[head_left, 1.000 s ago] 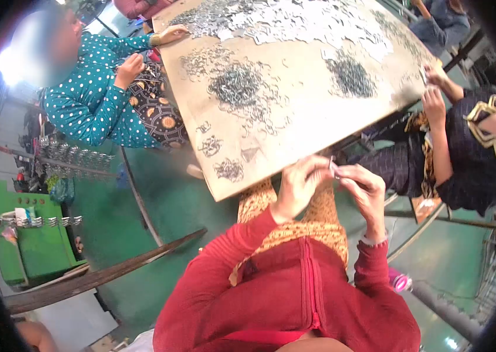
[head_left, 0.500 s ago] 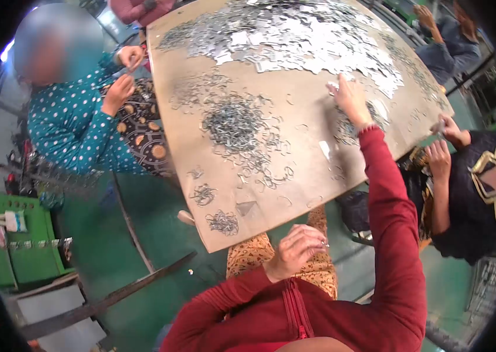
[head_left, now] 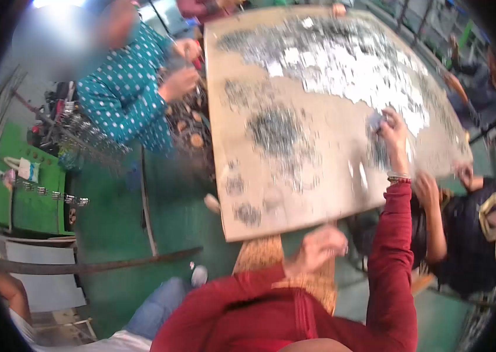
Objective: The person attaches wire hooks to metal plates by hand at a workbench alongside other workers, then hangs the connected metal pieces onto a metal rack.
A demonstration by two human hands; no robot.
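Note:
My right hand (head_left: 395, 138) is over the right part of the table, its fingers closed on a small flat grey metal plate (head_left: 376, 121). Beneath it lies a pile of small metal pieces (head_left: 378, 154), partly covered by the hand. My left hand (head_left: 318, 249) hovers in front of the table's near edge, above my lap. Its fingertips are pinched together; a small pale glint shows there, too blurred to name. Shiny flat metal plates (head_left: 342, 73) spread across the far side of the table.
On the brown table (head_left: 330, 199) is a heap of thin curved metal strips (head_left: 277, 130), with smaller clusters (head_left: 248, 214) near the left corner. A person in a dotted teal top (head_left: 124, 88) works at left; another in black (head_left: 465, 234) sits at right.
My right hand now grips a flat plate by the bright heap. The whole view has shifted and blurred, and a person in blue trousers now shows at lower left.

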